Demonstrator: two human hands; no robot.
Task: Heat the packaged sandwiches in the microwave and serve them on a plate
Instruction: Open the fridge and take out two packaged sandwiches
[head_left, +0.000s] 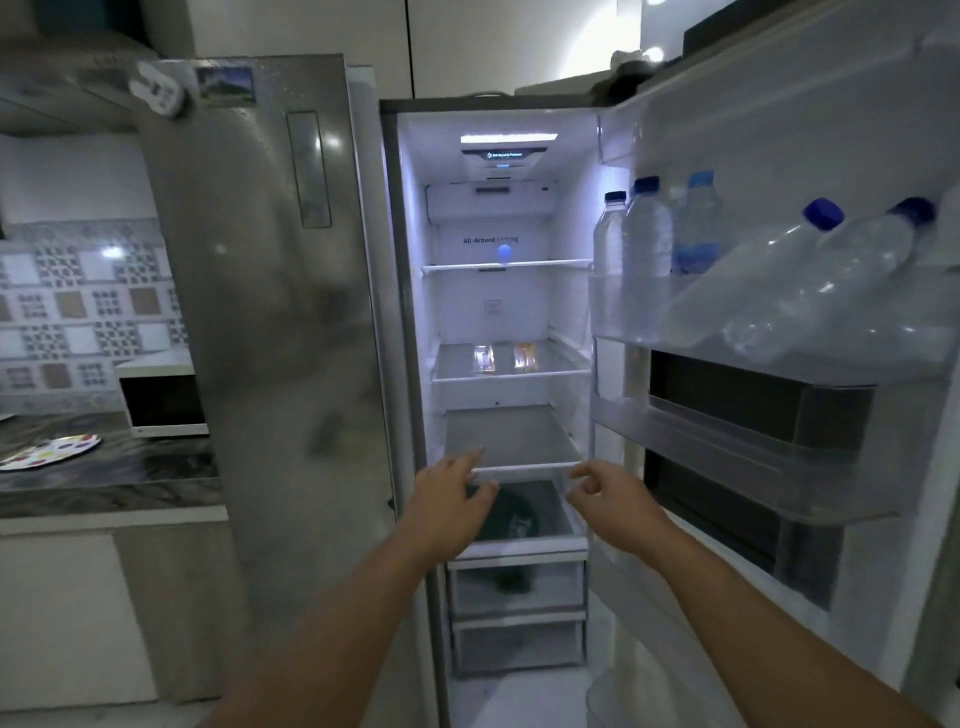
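— What are the hands doing?
— The left hand (452, 488) and right hand (608, 493) are reaching into the open fridge (498, 312), fingers loose, gripping nothing.
— And the sandwiches?
— Two packaged sandwiches (506, 357) are lying side by side a shelf above the hands, well apart from them; their labels are blurring out.

The fridge (498, 364) stands with its right door (779, 322) swung wide, so the whole front of the compartment is free to reach into. Above the two packaged sandwiches (506, 357) there is open room up to the next shelf (506, 265). Water bottles (753, 270) crowd the door rack, right of the fridge opening
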